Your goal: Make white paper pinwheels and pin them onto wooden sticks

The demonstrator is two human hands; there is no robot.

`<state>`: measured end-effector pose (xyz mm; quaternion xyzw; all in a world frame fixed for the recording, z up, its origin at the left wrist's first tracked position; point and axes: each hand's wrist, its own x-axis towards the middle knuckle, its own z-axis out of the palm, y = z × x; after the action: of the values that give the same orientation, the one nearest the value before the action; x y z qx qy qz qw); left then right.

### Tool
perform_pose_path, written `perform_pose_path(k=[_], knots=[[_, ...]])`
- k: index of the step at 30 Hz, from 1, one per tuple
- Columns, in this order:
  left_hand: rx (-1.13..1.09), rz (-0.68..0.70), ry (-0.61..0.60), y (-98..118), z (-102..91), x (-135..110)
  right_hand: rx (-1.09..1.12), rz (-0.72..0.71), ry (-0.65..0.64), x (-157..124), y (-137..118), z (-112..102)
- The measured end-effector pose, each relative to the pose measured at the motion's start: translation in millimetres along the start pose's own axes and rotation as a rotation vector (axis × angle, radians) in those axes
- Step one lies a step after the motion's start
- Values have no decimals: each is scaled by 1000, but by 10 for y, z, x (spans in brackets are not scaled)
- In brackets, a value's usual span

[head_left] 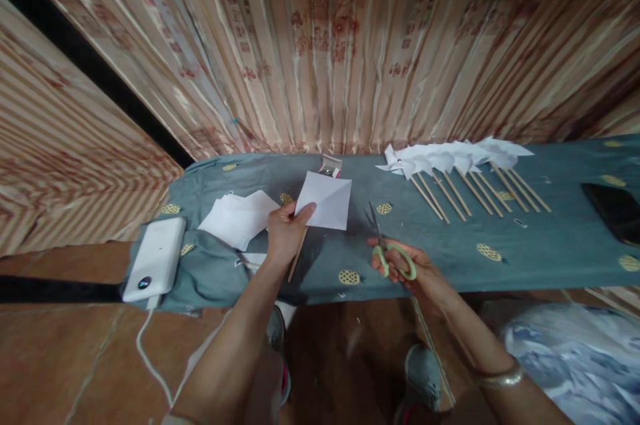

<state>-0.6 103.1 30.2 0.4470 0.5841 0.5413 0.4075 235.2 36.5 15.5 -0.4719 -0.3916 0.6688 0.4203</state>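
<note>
My left hand point(286, 233) pinches a square sheet of white paper point(327, 201) by its left side, thumb on top. A crease runs across the sheet. Below that hand a thin wooden stick point(297, 257) lies on the cloth. In my right hand point(407, 266) is a pair of scissors point(381, 245) with pale green handles, blades slightly apart and pointing away from me, clear of the paper. Just beyond the sheet sits a small open box point(331, 167) with shiny bits inside. To the left is a loose stack of white paper point(237, 217).
Several white paper pinwheels on sticks point(453, 159) lie in an overlapping row at the back right. A white power bank point(155, 258) with a cable rests at the left end. A dark phone point(613, 211) lies far right. Patterned curtains point(325, 45) hang behind the cloth-covered table point(440, 261).
</note>
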Motion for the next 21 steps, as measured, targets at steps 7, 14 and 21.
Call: perform_pose_path(k=[7, 14, 21], knots=[[-111, -64, -30, 6, 9, 2, -191, -27, -212, 4, 31, 56], [-185, -108, -73, 26, 48, -36, -188, 15, -218, 40, 78, 77], [-203, -111, -84, 29, 60, -58, -193, 36, -218, 50, 52, 101]])
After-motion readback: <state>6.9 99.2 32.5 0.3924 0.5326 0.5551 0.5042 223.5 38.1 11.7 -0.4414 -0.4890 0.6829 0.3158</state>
